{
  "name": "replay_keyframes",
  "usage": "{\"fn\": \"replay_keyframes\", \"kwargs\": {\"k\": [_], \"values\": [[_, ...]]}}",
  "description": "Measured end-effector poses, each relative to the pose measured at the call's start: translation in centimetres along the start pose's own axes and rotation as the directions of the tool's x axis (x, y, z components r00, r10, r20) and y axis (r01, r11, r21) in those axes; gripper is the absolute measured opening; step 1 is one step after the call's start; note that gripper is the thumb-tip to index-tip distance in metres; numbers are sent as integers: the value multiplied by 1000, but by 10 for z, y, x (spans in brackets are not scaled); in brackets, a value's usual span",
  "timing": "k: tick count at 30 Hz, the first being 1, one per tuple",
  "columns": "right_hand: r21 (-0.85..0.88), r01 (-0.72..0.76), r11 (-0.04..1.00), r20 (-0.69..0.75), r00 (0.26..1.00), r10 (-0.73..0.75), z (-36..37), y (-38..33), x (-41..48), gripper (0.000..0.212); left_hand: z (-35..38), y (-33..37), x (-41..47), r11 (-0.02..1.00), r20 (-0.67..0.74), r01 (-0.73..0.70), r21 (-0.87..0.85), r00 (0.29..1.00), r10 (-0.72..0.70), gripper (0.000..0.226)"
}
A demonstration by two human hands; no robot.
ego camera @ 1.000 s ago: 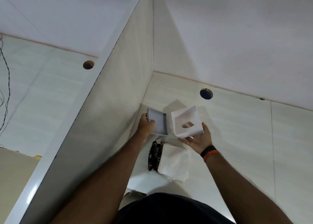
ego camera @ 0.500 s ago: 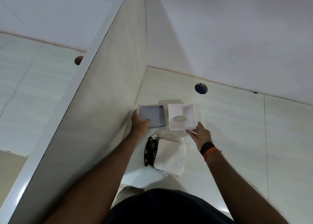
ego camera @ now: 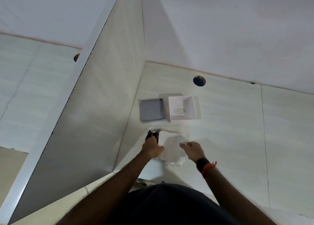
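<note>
Both ends suit this soft, light, likely slippery tissue packet [ego camera: 171, 147]. Left hand [ego camera: 153, 148] grips its dark end near the counter's [ego camera: 237, 131] left edge; right hand [ego camera: 192, 150] pinches its wrap.

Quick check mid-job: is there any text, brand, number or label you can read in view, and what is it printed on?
packet, dark printed end by the left hand: any print is too blurred and covered to read.
grey tray: no text visible.
white tray: no text visible.
black wristband: no text visible.
Nothing legible anywhere in this view.
</note>
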State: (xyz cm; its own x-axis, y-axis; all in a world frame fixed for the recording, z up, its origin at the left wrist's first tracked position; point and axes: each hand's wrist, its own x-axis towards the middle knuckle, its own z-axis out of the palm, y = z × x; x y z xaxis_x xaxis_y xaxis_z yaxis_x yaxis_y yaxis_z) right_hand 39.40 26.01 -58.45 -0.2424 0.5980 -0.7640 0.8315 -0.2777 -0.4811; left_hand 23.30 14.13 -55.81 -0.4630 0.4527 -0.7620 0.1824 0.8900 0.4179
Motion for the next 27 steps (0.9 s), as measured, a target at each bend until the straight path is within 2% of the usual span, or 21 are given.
{"fn": "replay_keyframes", "kwargs": {"k": [3, 6, 14, 17, 21, 25, 27], "values": [[-56, 23, 998, 13, 1000, -23, 14, -1, -3, 41, 5, 4, 2, 987, 31, -3, -160, 999, 8, 49], [-11, 12, 1000, -7, 1000, -12, 23, -4, -4, 50, 10, 8, 4, 961, 10, 26, -275, 1000, -24, 50], [-4, -5, 1000, -26, 1000, 5, 36, -4, -9, 56, 21, 7, 0, 960, 53, 64, -272, 997, -51, 64], [17, -4, 1000, -18, 1000, 4, 36, -7, -11, 58, 21, 4, 1, 932, 22, 105, -347, 994, -103, 71], [63, -25, 998, 0, 1000, 25, 34, -5, -4, 62, 17, 1, 2, 857, 91, 151, -494, 988, -122, 54], [139, -6, 990, 24, 1000, 3, 28, -2, -2, 67, 8, 2, -6, 803, 192, 135, -581, 981, -27, 46], [186, 7, 982, 0, 1000, -7, 23, -3, -8, 81, 3, 4, -10, 771, 239, 123, -625, 970, 38, 43]]}}
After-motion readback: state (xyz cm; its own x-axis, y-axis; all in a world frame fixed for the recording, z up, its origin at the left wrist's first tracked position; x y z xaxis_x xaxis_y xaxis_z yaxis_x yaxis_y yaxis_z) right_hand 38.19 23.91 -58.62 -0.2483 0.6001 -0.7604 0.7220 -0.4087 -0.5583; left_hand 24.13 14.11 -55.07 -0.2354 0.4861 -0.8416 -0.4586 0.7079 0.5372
